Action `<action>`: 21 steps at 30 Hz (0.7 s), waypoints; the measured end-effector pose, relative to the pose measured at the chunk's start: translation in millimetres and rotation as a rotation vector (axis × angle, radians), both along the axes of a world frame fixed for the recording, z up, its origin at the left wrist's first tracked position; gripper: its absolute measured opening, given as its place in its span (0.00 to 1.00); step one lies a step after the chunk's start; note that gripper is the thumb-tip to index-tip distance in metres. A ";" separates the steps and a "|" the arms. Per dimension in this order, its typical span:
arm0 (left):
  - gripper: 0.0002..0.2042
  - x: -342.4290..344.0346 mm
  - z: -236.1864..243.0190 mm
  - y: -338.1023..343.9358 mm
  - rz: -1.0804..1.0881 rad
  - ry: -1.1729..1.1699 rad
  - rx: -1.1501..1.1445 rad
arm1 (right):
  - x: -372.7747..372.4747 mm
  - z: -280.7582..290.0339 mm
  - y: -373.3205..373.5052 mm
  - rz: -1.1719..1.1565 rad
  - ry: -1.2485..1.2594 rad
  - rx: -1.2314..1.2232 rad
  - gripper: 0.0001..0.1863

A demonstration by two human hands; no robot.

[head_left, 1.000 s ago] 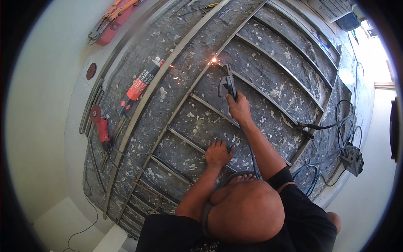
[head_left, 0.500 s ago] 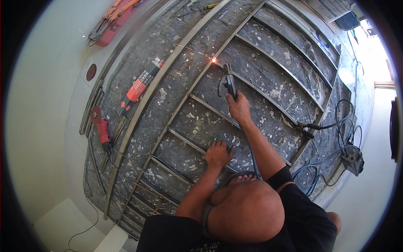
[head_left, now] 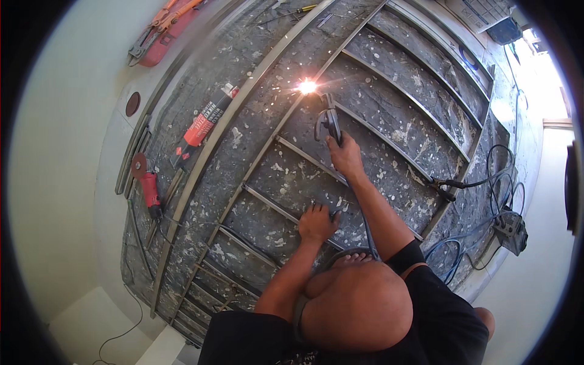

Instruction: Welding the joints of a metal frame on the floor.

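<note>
My right hand (head_left: 347,157) is closed round the grip of a black electrode holder (head_left: 331,120), from which a cable runs down past my forearm. Just beyond its jaws a bright welding arc (head_left: 307,87) burns at a joint of the metal frame (head_left: 291,115), where a crossbar meets the long rail. The glare hides the electrode's tip and the joint itself. Lower down, my left hand (head_left: 317,224) is curled over a crossbar. A small dark thing shows by its thumb, too little of it to name.
A ground clamp (head_left: 444,187) grips the frame at right, its cable looping to a welding machine (head_left: 511,230). At left lie an angle grinder (head_left: 148,185), a red-and-black electrode package (head_left: 205,121) and loose metal bars (head_left: 131,161). Bolt cutters (head_left: 159,27) rest on a red case.
The small glow at the joint has flared into a much larger, brighter arc with sparks spreading around it. My right hand and the electrode holder have barely shifted; my left hand stays put.
</note>
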State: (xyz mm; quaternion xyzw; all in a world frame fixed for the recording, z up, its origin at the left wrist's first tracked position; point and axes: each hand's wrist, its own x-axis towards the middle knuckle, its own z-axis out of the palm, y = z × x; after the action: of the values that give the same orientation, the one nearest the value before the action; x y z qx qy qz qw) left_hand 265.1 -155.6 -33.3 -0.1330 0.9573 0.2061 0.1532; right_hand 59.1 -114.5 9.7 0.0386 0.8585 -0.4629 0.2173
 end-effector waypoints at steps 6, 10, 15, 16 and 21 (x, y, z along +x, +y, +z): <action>0.23 -1.0 3.5 -1.1 -0.014 -0.028 0.010 | 0.2 -3.9 -0.4 -0.011 -0.013 -0.011 0.20; 0.23 -1.3 4.1 -0.4 0.002 -0.028 0.004 | -0.9 -7.3 0.4 0.005 0.016 -0.035 0.19; 0.23 -1.5 2.4 -0.1 0.003 -0.037 0.018 | 2.2 -9.7 -1.7 -0.032 -0.002 -0.026 0.20; 0.23 -1.1 2.0 0.0 0.017 -0.025 0.012 | 3.2 -9.3 -3.2 -0.014 0.016 -0.076 0.20; 0.22 0.2 -0.6 0.3 0.002 0.020 0.003 | -4.9 -1.1 0.3 -0.337 -0.708 -0.802 0.17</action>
State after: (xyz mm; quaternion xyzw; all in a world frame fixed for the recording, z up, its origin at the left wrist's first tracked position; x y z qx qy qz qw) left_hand 265.3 -155.4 -34.0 -0.1316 0.9583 0.2091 0.1438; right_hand 54.2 -114.2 8.6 0.2428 0.4716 -0.7403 0.4130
